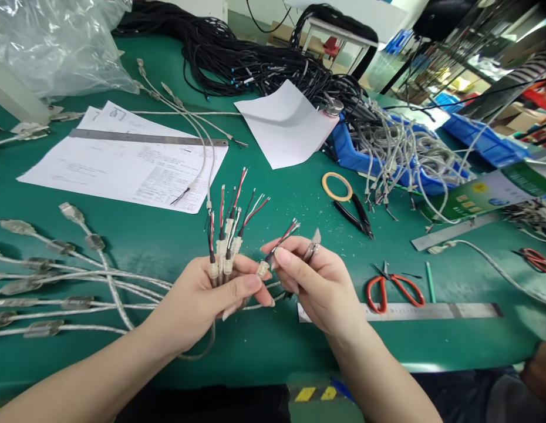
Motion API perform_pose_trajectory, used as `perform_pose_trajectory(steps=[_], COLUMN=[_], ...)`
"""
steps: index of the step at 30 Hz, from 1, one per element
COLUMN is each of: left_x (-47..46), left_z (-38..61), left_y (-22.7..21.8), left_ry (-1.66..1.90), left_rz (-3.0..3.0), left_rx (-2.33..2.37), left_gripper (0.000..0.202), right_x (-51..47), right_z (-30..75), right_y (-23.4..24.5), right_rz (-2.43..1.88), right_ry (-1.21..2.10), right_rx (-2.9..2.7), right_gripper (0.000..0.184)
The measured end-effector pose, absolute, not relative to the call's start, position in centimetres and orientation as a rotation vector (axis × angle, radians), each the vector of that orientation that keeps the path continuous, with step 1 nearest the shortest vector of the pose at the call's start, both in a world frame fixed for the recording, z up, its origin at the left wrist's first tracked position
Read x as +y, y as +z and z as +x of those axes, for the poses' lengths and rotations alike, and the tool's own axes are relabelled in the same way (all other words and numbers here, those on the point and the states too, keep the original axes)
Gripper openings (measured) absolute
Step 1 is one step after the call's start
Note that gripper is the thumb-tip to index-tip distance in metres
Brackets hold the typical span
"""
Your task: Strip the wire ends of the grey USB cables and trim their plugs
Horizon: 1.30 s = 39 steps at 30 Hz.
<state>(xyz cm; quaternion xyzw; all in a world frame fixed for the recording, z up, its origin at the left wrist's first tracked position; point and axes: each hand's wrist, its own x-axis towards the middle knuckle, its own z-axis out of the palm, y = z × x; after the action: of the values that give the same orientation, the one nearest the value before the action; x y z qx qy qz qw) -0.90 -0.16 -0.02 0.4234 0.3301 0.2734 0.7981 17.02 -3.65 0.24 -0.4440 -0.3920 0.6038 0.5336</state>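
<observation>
Cables (79,288) with clear jackets fan out over the green table (273,194), which serves as the landmark here; their stripped ends gather in a bundle (224,247) held upright above the table's near edge. The left hand (202,302) is clenched around that bundle, the red, black and white wire tips sticking up past the fingers. The right hand (314,282), just right of the left, pinches a single cable end (277,247) between thumb and forefinger, and a small metal blade (314,242) shows beside its fingers; how that blade is held cannot be told. Papers (123,158) lie on the table's far left part, with a steel ruler (145,138) across them. A blue bin (387,158) of cables sits at the far right. A second ruler (431,311) lies near the table's front edge, red scissors (394,289) just behind it, black pliers (354,216) and a tape ring (337,187) further back.
</observation>
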Motion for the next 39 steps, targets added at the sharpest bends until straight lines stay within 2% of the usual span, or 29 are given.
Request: perform_pose_trajectory(steps=[9,13,18,23,33,39], left_x=[-0.2,-0.4,-0.6,-0.5,-0.6,-0.6], left_z=[-0.9,-0.7,-0.7,-0.8,-0.8,-0.9], left_y=[-0.2,-0.3,-0.3,-0.2,-0.1,-0.1], left_ry=[0.57,0.587,0.654,0.674,0.698,0.716], left_rz=[0.865,0.874,0.803,0.822,0.812,0.834], left_rx=[0.638,0.691,0.74,0.722,0.737,0.76], left_gripper=[0.022,0.017,0.014,0.012,0.01,0.015], right_x=[-3.6,-3.6,-4.1,-4.1,-4.4,-4.3], right_z=[16.7,16.4,16.9,17.8,17.4,17.2], right_y=[0.3,0.3,0.5,1.4,1.7,1.4], right_rz=[-0.962,-1.009,-1.141,-1.307,-1.293,-1.259], right_ry=[1.409,1.335,1.278,0.943,0.392,0.308], right_rx=[-1.058,-1.086,-1.197,-1.469,-1.879,-1.906], right_gripper=[0.007,0.015,0.016,0.022,0.01,0.009])
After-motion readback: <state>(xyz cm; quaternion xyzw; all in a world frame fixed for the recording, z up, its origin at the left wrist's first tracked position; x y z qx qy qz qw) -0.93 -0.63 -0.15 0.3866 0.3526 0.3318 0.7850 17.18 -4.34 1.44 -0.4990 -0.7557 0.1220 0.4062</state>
